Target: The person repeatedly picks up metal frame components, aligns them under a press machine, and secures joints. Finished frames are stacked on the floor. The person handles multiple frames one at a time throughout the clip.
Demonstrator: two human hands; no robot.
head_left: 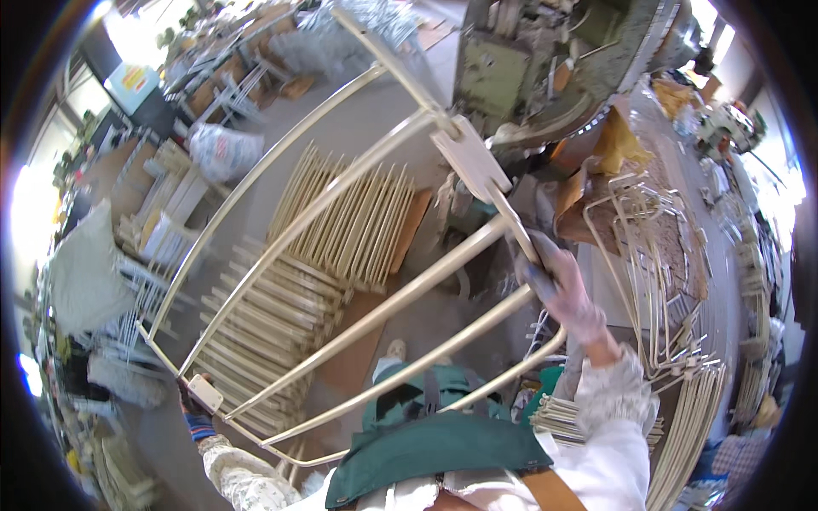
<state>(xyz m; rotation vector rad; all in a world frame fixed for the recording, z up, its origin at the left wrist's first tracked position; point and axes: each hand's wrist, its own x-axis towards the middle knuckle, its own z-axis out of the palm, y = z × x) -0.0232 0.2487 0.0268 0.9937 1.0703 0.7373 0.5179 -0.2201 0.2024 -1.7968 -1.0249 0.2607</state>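
Across my view stretches a large cream-painted metal tube frame (400, 298), with several long bars joining two end rails. It is tilted, its far corner reaching up past the machine. My right hand (569, 294), in a pale glove with a dark grey palm, is closed round the right end rail just below a flat cream plate (475, 160). At the lower left my left hand (198, 417), in a dark glove with a blue and red cuff, grips the other end rail beside a smaller plate (205, 391). Its fingers are partly hidden behind the rail.
Stacks of similar cream frames (345, 217) lie on the floor beyond and beneath the held one. A green machine (494, 81) stands ahead. Bent tubes (648, 255) and a bundle of cream bars (694, 426) are at the right. A white sack (226, 153) sits far left.
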